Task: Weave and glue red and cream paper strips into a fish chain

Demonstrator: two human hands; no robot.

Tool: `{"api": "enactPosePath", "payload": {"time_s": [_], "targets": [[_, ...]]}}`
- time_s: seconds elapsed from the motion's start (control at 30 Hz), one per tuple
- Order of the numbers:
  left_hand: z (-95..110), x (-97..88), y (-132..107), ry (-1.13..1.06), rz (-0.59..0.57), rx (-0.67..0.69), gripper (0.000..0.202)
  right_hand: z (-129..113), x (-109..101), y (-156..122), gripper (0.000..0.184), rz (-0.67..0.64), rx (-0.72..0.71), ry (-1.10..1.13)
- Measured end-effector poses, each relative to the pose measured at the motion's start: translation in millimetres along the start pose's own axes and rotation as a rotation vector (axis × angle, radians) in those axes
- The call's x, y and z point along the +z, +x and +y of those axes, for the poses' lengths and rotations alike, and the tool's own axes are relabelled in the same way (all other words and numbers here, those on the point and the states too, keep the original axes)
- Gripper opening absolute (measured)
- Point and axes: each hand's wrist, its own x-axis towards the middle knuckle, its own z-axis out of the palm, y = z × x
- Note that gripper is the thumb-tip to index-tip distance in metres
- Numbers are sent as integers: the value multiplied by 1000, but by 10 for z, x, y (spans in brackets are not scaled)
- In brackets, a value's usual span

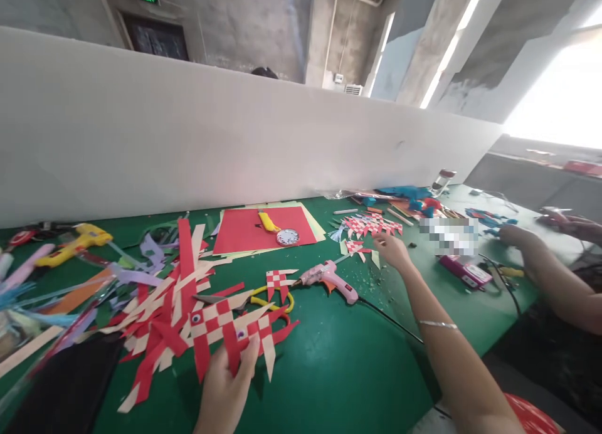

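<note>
Head view, left hand: thumb and fingers clamped on a woven paper fish, red and cream, above the green table.
Scissors: just beyond the fish, partly hidden.
Pink glue gun: lying on its side.
Right hand: beside small checkered fish; fingers bunched, cannot tell whether gripping.
Red paper: yellow cutter on top.
White partition: behind.

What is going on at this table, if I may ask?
The person's left hand holds at least one woven red-and-cream paper fish with a googly eye. The right hand is beside other woven paper pieces, contact unclear. A pink glue gun lies between the hands on the green table. Another person's arm shows at right.
</note>
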Motion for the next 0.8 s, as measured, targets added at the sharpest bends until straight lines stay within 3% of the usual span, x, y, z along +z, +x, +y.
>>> {"api": "enactPosePath", "payload": {"time_s": [0.17,0.4,0.53,0.67,0.8], "targets": [[9,-38,8,11,12,41,44,-236,216,235,30,-272,-78,-52],[52,-52,-15,-3,55,88,41,-388,207,401,30,-425,-60,-76],[63,-45,-21,-12,51,96,43,-438,125,439,31,-333,-84,-28],[61,-79,42,-73,64,89,42,-576,-30,438,26,-99,-125,58],[-13,-124,136,-167,18,29,38,-863,-229,286,21,117,-222,193]]}}
